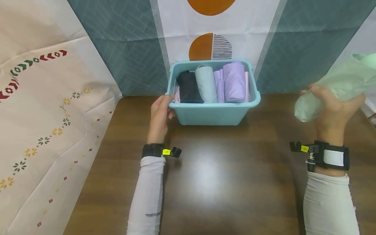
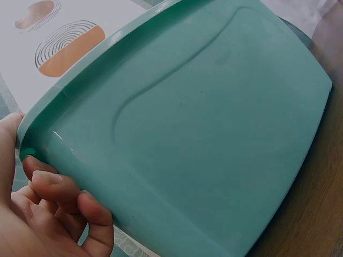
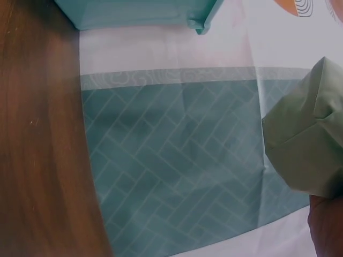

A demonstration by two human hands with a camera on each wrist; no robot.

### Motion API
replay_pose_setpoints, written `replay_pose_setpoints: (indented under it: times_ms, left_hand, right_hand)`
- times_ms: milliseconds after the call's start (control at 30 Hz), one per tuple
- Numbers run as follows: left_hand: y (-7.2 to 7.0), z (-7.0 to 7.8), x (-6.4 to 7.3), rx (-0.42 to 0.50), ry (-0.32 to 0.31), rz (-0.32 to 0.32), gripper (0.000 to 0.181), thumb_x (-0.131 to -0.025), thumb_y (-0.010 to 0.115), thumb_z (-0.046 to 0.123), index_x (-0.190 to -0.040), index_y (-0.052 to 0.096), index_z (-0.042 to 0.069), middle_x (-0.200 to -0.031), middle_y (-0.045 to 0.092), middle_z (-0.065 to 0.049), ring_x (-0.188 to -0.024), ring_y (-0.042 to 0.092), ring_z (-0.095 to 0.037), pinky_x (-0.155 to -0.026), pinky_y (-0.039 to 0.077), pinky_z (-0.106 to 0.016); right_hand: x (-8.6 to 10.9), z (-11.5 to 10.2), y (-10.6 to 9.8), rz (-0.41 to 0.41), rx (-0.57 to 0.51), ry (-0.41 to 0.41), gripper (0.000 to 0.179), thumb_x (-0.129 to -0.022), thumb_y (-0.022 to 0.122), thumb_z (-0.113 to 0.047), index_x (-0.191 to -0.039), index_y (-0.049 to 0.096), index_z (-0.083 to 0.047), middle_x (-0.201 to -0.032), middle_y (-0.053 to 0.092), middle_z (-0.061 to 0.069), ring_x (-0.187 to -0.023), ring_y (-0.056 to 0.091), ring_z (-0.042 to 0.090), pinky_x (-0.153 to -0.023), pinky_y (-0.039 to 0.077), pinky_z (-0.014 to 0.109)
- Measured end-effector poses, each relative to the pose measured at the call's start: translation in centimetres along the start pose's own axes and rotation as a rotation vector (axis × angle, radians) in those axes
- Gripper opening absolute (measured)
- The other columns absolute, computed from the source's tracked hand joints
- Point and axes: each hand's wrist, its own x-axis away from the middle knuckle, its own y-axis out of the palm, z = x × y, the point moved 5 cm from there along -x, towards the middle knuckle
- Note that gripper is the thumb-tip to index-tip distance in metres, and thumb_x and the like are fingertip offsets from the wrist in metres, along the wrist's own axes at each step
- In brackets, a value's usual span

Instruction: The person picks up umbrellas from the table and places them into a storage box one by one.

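A light-blue plastic bin (image 1: 208,115) stands at the table's far edge. My left hand (image 1: 160,109) grips its rim at the left front corner; the left wrist view shows the thumb above the rim and curled fingers (image 2: 56,187) beneath. Inside the bin are a black cloth bundle (image 1: 189,87), a pale blue roll (image 1: 206,84), a folded lilac piece (image 1: 218,85) and a lilac roll (image 1: 234,81), with bits of pink at both ends. Raised at the right, my right hand (image 1: 335,106) holds a pale green rolled fabric bundle (image 1: 348,78), its far end cut off by the frame.
The brown wooden table (image 1: 205,182) stretches in front of the bin. Behind it hangs a teal and white patterned cloth (image 1: 123,45) with orange circles. A cream embroidered cloth (image 1: 44,124) borders the left side.
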Motion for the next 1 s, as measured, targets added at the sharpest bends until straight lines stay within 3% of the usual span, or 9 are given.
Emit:
replay_pose_setpoints:
  times_ms: [200,433,600,767,1000]
  left_hand:
    - [-0.2,0.0,0.3,-0.009,0.0,0.006,0.028,-0.091,0.062,0.029,-0.083,0.05,0.006,-0.065,0.039,-0.006,-0.05,0.037,-0.017,-0.053,0.036,-0.028]
    - [-0.3,0.1,0.1,-0.011,-0.003,0.009,0.028,-0.09,0.062,0.029,-0.082,0.05,0.006,-0.064,0.038,-0.005,-0.049,0.037,-0.018,-0.054,0.034,-0.032]
    - [-0.1,0.1,0.1,-0.014,-0.016,0.014,0.028,-0.089,0.063,0.031,-0.082,0.05,0.007,-0.064,0.039,-0.005,-0.051,0.037,-0.021,-0.054,0.034,-0.033]
    - [0.1,-0.1,0.1,-0.006,-0.023,0.014,0.028,-0.089,0.063,0.029,-0.08,0.049,0.007,-0.063,0.038,-0.004,-0.049,0.036,-0.018,-0.052,0.034,-0.029]
    - [0.3,-0.5,0.3,0.002,-0.024,0.007,0.029,-0.089,0.064,0.028,-0.077,0.047,0.009,-0.061,0.038,-0.003,-0.047,0.037,-0.015,-0.051,0.034,-0.028]
  right_hand:
    - [0.4,0.1,0.9,-0.057,0.009,-0.036,0.069,-0.061,0.071,0.022,-0.123,0.047,0.004,-0.095,0.052,0.028,-0.054,0.054,0.036,-0.055,0.052,0.043]
    - [1.3,-0.1,2.5,-0.151,0.03,-0.035,0.075,-0.063,0.068,0.022,-0.13,0.043,0.0,-0.101,0.049,0.026,-0.055,0.054,0.033,-0.049,0.05,0.038]
    - [1.9,0.1,3.1,-0.17,0.037,0.051,0.072,-0.063,0.068,0.024,-0.128,0.047,0.001,-0.1,0.049,0.024,-0.056,0.052,0.032,-0.046,0.048,0.038]
    - [2.5,0.5,3.3,-0.167,0.072,0.16,0.07,-0.068,0.069,0.019,-0.129,0.044,-0.002,-0.105,0.048,0.02,-0.057,0.055,0.031,-0.051,0.051,0.038]
    - [3.7,1.6,3.3,-0.17,0.133,0.313,0.056,-0.075,0.073,0.008,-0.124,0.047,-0.001,-0.101,0.051,0.016,-0.058,0.059,0.03,-0.057,0.053,0.038]
